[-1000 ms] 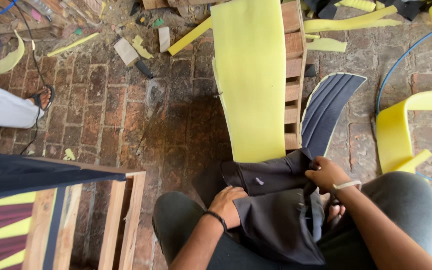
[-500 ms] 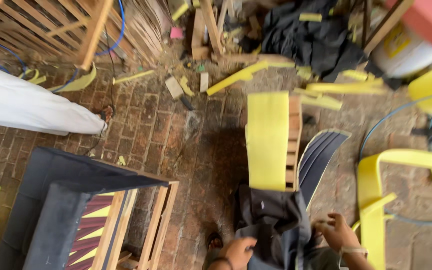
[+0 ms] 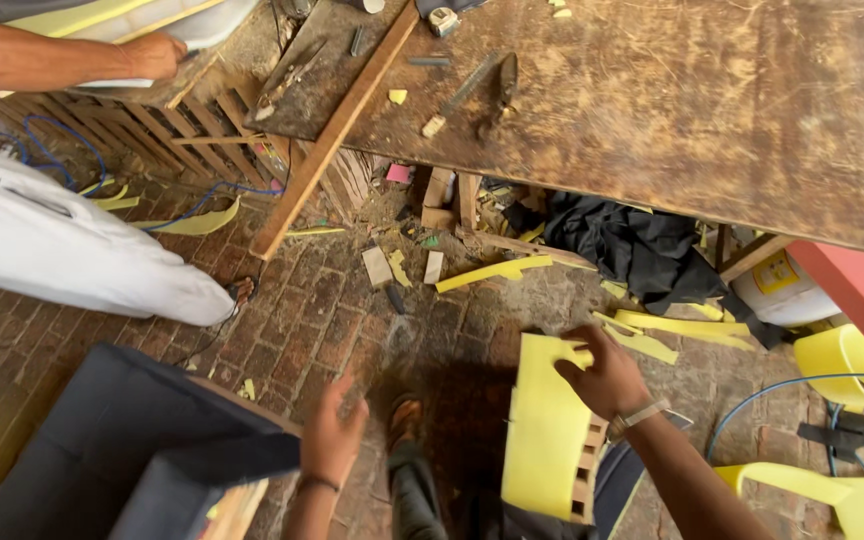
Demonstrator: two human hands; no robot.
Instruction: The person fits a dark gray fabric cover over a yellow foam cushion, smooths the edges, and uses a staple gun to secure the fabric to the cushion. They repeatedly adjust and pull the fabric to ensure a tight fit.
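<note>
My right hand [image 3: 607, 375] grips the top edge of a yellow foam sheet [image 3: 542, 430] that lies on a slatted wooden frame [image 3: 589, 468] below me. My left hand [image 3: 332, 432] hangs open over the brick floor, fingers apart, holding nothing, just right of a dark fabric-covered panel [image 3: 142, 440]. My foot in a sandal [image 3: 404, 420] shows between my hands.
A worn wooden workbench [image 3: 652, 110] with hand tools [image 3: 467, 90] fills the top. Under it lie dark cloth [image 3: 632, 240] and yellow foam scraps [image 3: 497, 272]. Another person's white-trousered leg [image 3: 72, 250] and arm [image 3: 62, 55] are at left. Yellow foam strips and a blue cable [image 3: 782, 390] lie at right.
The view has swung up from my lap to the workbench. My hands left the dark fabric; my right hand now holds the yellow foam, my left hangs free.
</note>
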